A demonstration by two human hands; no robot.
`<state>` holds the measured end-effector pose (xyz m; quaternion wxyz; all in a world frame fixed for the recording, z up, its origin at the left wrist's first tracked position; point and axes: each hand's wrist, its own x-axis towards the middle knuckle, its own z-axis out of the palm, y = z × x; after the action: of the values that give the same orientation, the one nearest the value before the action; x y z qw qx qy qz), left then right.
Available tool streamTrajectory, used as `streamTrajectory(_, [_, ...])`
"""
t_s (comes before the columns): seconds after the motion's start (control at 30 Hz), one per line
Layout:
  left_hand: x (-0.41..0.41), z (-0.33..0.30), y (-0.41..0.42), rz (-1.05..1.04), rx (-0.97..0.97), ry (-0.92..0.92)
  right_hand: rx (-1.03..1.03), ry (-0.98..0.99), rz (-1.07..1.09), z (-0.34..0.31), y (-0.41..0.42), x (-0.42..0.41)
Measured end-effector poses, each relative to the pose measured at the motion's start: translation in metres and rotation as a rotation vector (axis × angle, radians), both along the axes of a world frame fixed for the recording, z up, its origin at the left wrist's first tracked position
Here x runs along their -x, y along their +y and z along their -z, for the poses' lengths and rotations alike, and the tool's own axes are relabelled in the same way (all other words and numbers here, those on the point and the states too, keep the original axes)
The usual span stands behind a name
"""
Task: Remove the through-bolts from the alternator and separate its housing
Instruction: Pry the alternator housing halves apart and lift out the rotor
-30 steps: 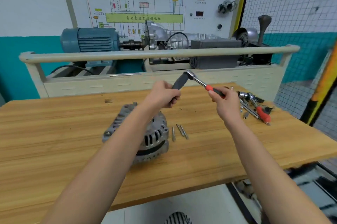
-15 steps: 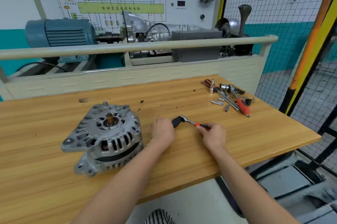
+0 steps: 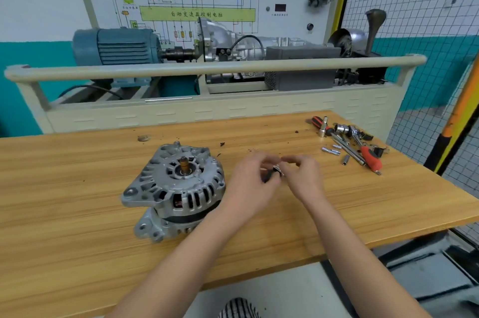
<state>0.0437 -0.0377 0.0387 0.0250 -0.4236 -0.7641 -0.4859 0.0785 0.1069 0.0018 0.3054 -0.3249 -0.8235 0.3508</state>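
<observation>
While alternator (image 3: pixel 176 188) sits mid-bench, small dark tool part (image 3: pixel 276 171) is pinched between left hand (image 3: pixel 252 177) and right hand (image 3: pixel 302 175) fingers, likely being freed.

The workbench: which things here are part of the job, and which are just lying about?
In use:
alternator
small ratchet, held between left hand and right hand

Lying about:
red-handled tool
loose sockets
blue motor behind the bench

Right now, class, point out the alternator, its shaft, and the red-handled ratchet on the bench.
alternator (image 3: pixel 178 194): head view, on the ribbed front housing.
shaft (image 3: pixel 184 165): head view, on the stub standing up at the centre.
red-handled ratchet (image 3: pixel 371 158): head view, on the red grip.
</observation>
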Motion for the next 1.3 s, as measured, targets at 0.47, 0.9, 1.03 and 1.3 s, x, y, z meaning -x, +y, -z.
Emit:
streamTrajectory(0.47, [0.097,0.032,-0.182,-0.055,-0.528,-0.844,-0.44,0.007,-0.939,-0.075,-0.164,0.061])
streamTrajectory(0.9, [0.091,0.082,-0.181,0.07,-0.405,-1.146,-0.657,-0.441,-1.037,-0.072,-0.195,0.1])
streamTrajectory(1.03, [0.094,0.081,-0.188,0.187,-0.392,-1.139,-0.605,-0.465,-1.001,-0.071,-0.199,0.105])
streamTrajectory(1.3, [0.097,0.086,-0.187,0.19,-0.407,-1.091,-0.501,-0.455,-0.998,-0.071,-0.2,0.107])
